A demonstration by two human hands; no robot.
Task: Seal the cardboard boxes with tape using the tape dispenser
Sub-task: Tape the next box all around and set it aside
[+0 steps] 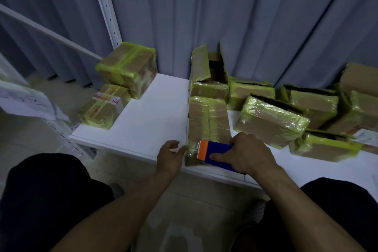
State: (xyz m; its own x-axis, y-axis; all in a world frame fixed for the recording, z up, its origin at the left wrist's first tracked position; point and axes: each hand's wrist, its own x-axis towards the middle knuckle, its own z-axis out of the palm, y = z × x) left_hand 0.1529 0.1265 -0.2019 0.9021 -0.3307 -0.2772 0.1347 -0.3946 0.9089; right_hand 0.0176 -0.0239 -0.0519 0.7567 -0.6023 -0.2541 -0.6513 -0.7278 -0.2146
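A long cardboard box (207, 120) with yellow-green tape lies lengthwise on the white table (147, 116), its near end at the front edge. My right hand (248, 153) grips a blue tape dispenser (219, 154) with an orange blade end, pressed on the box's near top end. My left hand (170, 154) rests against the box's near left corner, fingers spread, holding nothing.
Two taped boxes (126, 67) (104, 105) sit at the table's left back. An open-flapped box (208, 69) stands behind the one being worked on. Several more taped boxes (270, 120) crowd the right side. Grey curtains hang behind; a white shelf post (106, 6) rises at left.
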